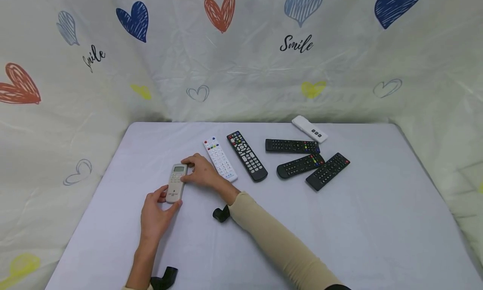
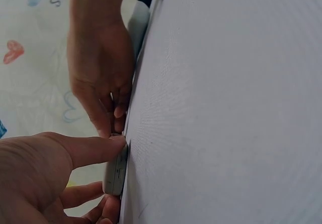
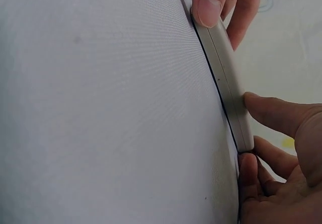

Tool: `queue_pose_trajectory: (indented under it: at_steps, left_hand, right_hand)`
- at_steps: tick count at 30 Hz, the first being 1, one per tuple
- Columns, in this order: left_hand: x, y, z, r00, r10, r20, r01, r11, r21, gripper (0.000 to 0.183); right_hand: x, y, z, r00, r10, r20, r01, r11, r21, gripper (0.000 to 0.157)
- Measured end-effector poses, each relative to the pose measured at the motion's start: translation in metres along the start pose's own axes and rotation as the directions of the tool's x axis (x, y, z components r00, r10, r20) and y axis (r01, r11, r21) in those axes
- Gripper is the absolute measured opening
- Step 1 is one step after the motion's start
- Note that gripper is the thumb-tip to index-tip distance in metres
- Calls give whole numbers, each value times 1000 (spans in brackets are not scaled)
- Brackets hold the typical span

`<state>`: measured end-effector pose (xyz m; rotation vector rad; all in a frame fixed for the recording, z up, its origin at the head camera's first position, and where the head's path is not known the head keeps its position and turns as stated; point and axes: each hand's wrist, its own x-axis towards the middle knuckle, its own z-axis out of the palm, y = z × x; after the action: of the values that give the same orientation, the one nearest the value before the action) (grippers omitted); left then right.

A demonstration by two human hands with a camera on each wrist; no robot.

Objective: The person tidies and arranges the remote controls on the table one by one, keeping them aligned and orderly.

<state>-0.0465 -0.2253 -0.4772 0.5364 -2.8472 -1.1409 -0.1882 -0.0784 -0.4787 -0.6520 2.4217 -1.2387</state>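
Observation:
A pale grey remote control (image 1: 175,185) with a small screen at its top lies on the white-covered table, between both hands. My left hand (image 1: 155,216) grips its lower end, thumb at the bottom edge and fingers along the left side. At the upper end, my right hand (image 1: 203,172) holds it with the thumb on the right side and fingers at the top edge. The left wrist view shows the remote's edge (image 2: 116,171) low against the cloth. In the right wrist view, its long side (image 3: 224,83) runs between the fingers of both hands.
Right of the hands lie a white remote with coloured buttons (image 1: 220,159) and a long black remote (image 1: 247,156). Further right are black remotes (image 1: 292,146), (image 1: 300,165), (image 1: 327,171) and a white remote (image 1: 309,129) near the back edge. A heart-printed curtain (image 1: 241,63) stands behind.

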Motion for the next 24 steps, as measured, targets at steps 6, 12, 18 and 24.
queue_pose_trajectory:
  at_steps: [6, 12, 18, 24]
  left_hand:
    - [0, 0, 0, 1000, -20, -3, 20, 1000, -4, 69]
    - [2, 0, 0, 1000, -25, 12, 25, 1000, -6, 69]
    - [2, 3, 1, 1000, -20, 15, 21, 1000, -8, 69]
    - [0, 1, 1, 1000, -19, 18, 19, 1000, 3, 68]
  right_hand:
    - [0, 2, 0, 1000, -16, -3, 16, 1000, -14, 56]
    - [-1, 4, 2, 999, -33, -19, 33, 999, -23, 58]
    - [0, 5, 2, 999, -36, -33, 35, 999, -34, 58]
    - [1, 8, 4, 999, -39, -18, 39, 999, -20, 57]
